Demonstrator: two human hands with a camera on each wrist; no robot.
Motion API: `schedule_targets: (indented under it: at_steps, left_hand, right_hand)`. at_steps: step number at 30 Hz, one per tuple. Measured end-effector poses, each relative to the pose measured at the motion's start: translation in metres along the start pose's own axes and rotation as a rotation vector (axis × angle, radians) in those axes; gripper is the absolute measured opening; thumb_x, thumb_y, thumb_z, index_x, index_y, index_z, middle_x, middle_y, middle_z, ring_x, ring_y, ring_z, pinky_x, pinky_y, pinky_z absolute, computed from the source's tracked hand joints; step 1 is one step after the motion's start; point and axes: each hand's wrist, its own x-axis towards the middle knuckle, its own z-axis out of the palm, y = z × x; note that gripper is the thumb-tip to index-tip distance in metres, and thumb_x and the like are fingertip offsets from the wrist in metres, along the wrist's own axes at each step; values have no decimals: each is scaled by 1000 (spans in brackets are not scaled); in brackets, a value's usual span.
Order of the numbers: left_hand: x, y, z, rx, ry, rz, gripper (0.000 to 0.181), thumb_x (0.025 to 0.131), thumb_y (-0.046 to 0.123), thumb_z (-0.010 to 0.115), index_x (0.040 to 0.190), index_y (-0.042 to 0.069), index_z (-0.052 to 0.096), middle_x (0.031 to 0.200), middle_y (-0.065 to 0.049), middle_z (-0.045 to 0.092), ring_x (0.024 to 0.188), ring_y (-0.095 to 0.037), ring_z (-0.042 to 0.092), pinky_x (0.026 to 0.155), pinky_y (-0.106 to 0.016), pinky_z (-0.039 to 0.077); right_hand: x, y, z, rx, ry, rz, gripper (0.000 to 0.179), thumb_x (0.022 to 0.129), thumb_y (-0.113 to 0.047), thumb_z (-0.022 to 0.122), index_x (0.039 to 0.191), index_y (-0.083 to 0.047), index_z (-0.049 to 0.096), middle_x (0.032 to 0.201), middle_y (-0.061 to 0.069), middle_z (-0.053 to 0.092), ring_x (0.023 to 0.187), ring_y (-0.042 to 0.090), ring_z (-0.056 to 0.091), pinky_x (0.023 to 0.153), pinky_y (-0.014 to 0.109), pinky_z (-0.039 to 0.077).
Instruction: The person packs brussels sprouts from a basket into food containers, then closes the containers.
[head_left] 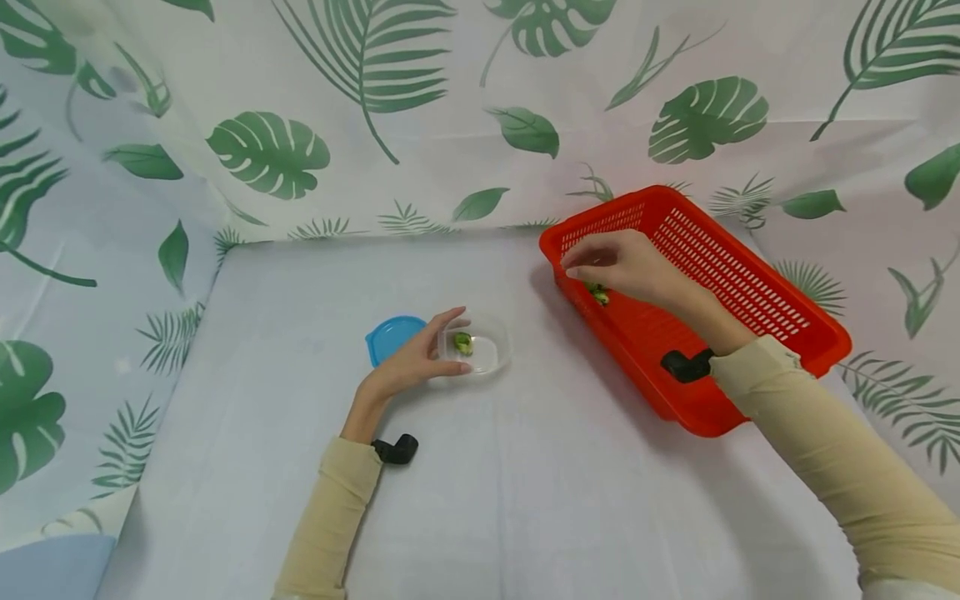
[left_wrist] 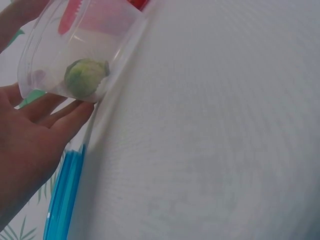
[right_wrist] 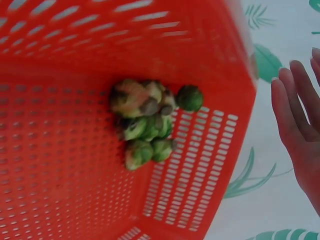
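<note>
A clear plastic container [head_left: 498,343] stands on the table with one green Brussels sprout [left_wrist: 86,77] inside. My left hand [head_left: 411,360] holds it from the left, thumb on the near side and fingers round the far side. Just behind that hand lies a blue lid [head_left: 392,337], partly covered by it. Over the far left corner of a red basket [head_left: 637,354] is my right hand [head_left: 633,265], fingers loosely extended and holding nothing. Several Brussels sprouts [right_wrist: 145,125] are heaped at one end of the basket, mostly hidden beneath that hand in the head view.
White cloth covers the table [head_left: 480,500], and a leaf-patterned sheet [head_left: 450,167] hangs behind it. The basket, long with slotted walls, sits at an angle on the right. A light blue object [head_left: 56,567] shows at the lower left edge.
</note>
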Motion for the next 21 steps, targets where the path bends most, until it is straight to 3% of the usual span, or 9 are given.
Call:
schedule_targets:
  at_steps: [10, 21]
  left_hand:
    - [2, 2, 0, 7, 3, 18, 92, 92, 31, 79, 164, 31, 23, 164, 2, 37, 158, -21, 19, 123, -56, 23]
    - [0, 1, -1, 9, 3, -5, 92, 92, 30, 79, 164, 33, 22, 165, 2, 35, 158, -22, 17, 123, -57, 23]
  right_hand:
    - [3, 27, -9, -38, 16, 90, 26, 97, -24, 73, 120, -14, 76, 117, 8, 72, 111, 24, 56, 81, 26, 51]
    - [7, 51, -8, -40, 0, 167, 26, 98, -10, 68, 122, -2, 73, 114, 17, 72, 101, 29, 59, 75, 23, 49]
